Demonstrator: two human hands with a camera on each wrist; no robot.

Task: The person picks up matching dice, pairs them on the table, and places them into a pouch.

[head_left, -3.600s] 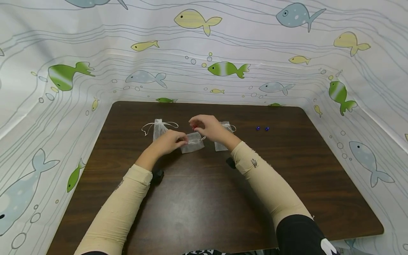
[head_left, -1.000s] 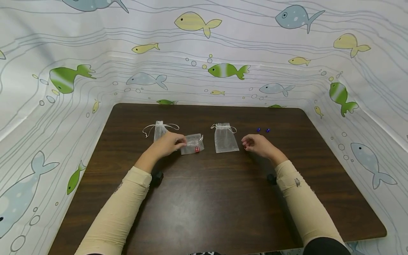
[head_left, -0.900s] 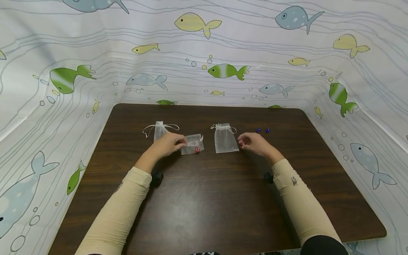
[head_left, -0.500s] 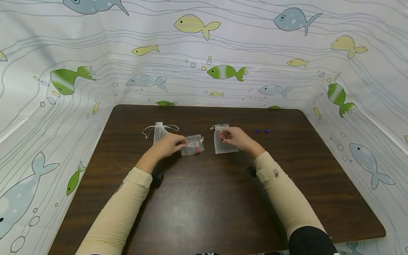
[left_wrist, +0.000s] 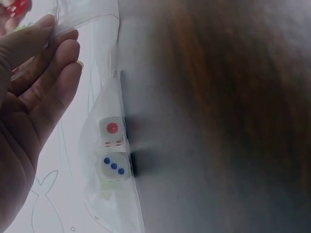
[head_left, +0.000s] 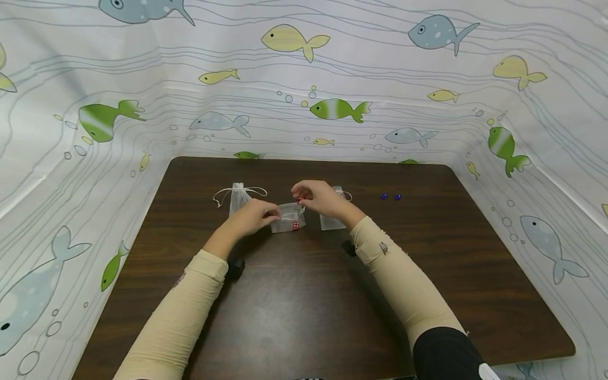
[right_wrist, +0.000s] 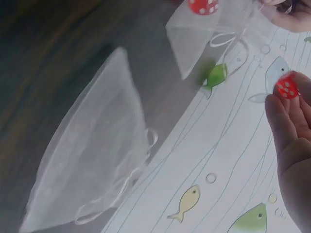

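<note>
My left hand (head_left: 252,216) pinches the edge of the middle drawstring bag (head_left: 283,227), which is sheer and white. A red die (head_left: 296,225) with white pips shows through its mesh. Above this bag's right end, my right hand (head_left: 320,199) pinches another red die (right_wrist: 287,85) between thumb and fingertips. A second sheer bag (head_left: 237,196) lies partly behind my left hand. Inside it are a white die (left_wrist: 112,128) with a red pip up and a white die (left_wrist: 115,166) with blue pips.
A third sheer bag (head_left: 332,223) lies on the brown table (head_left: 294,306), partly covered by my right hand and wrist. Two blue dice, a left one (head_left: 384,196) and a right one (head_left: 398,197), sit farther right. A fish-print curtain (head_left: 332,63) surrounds the table's back and sides.
A red die now shows in the middle bag. My right hand has carried another red die leftward from beside the third bag to above the middle bag. My left hand has stayed put.
</note>
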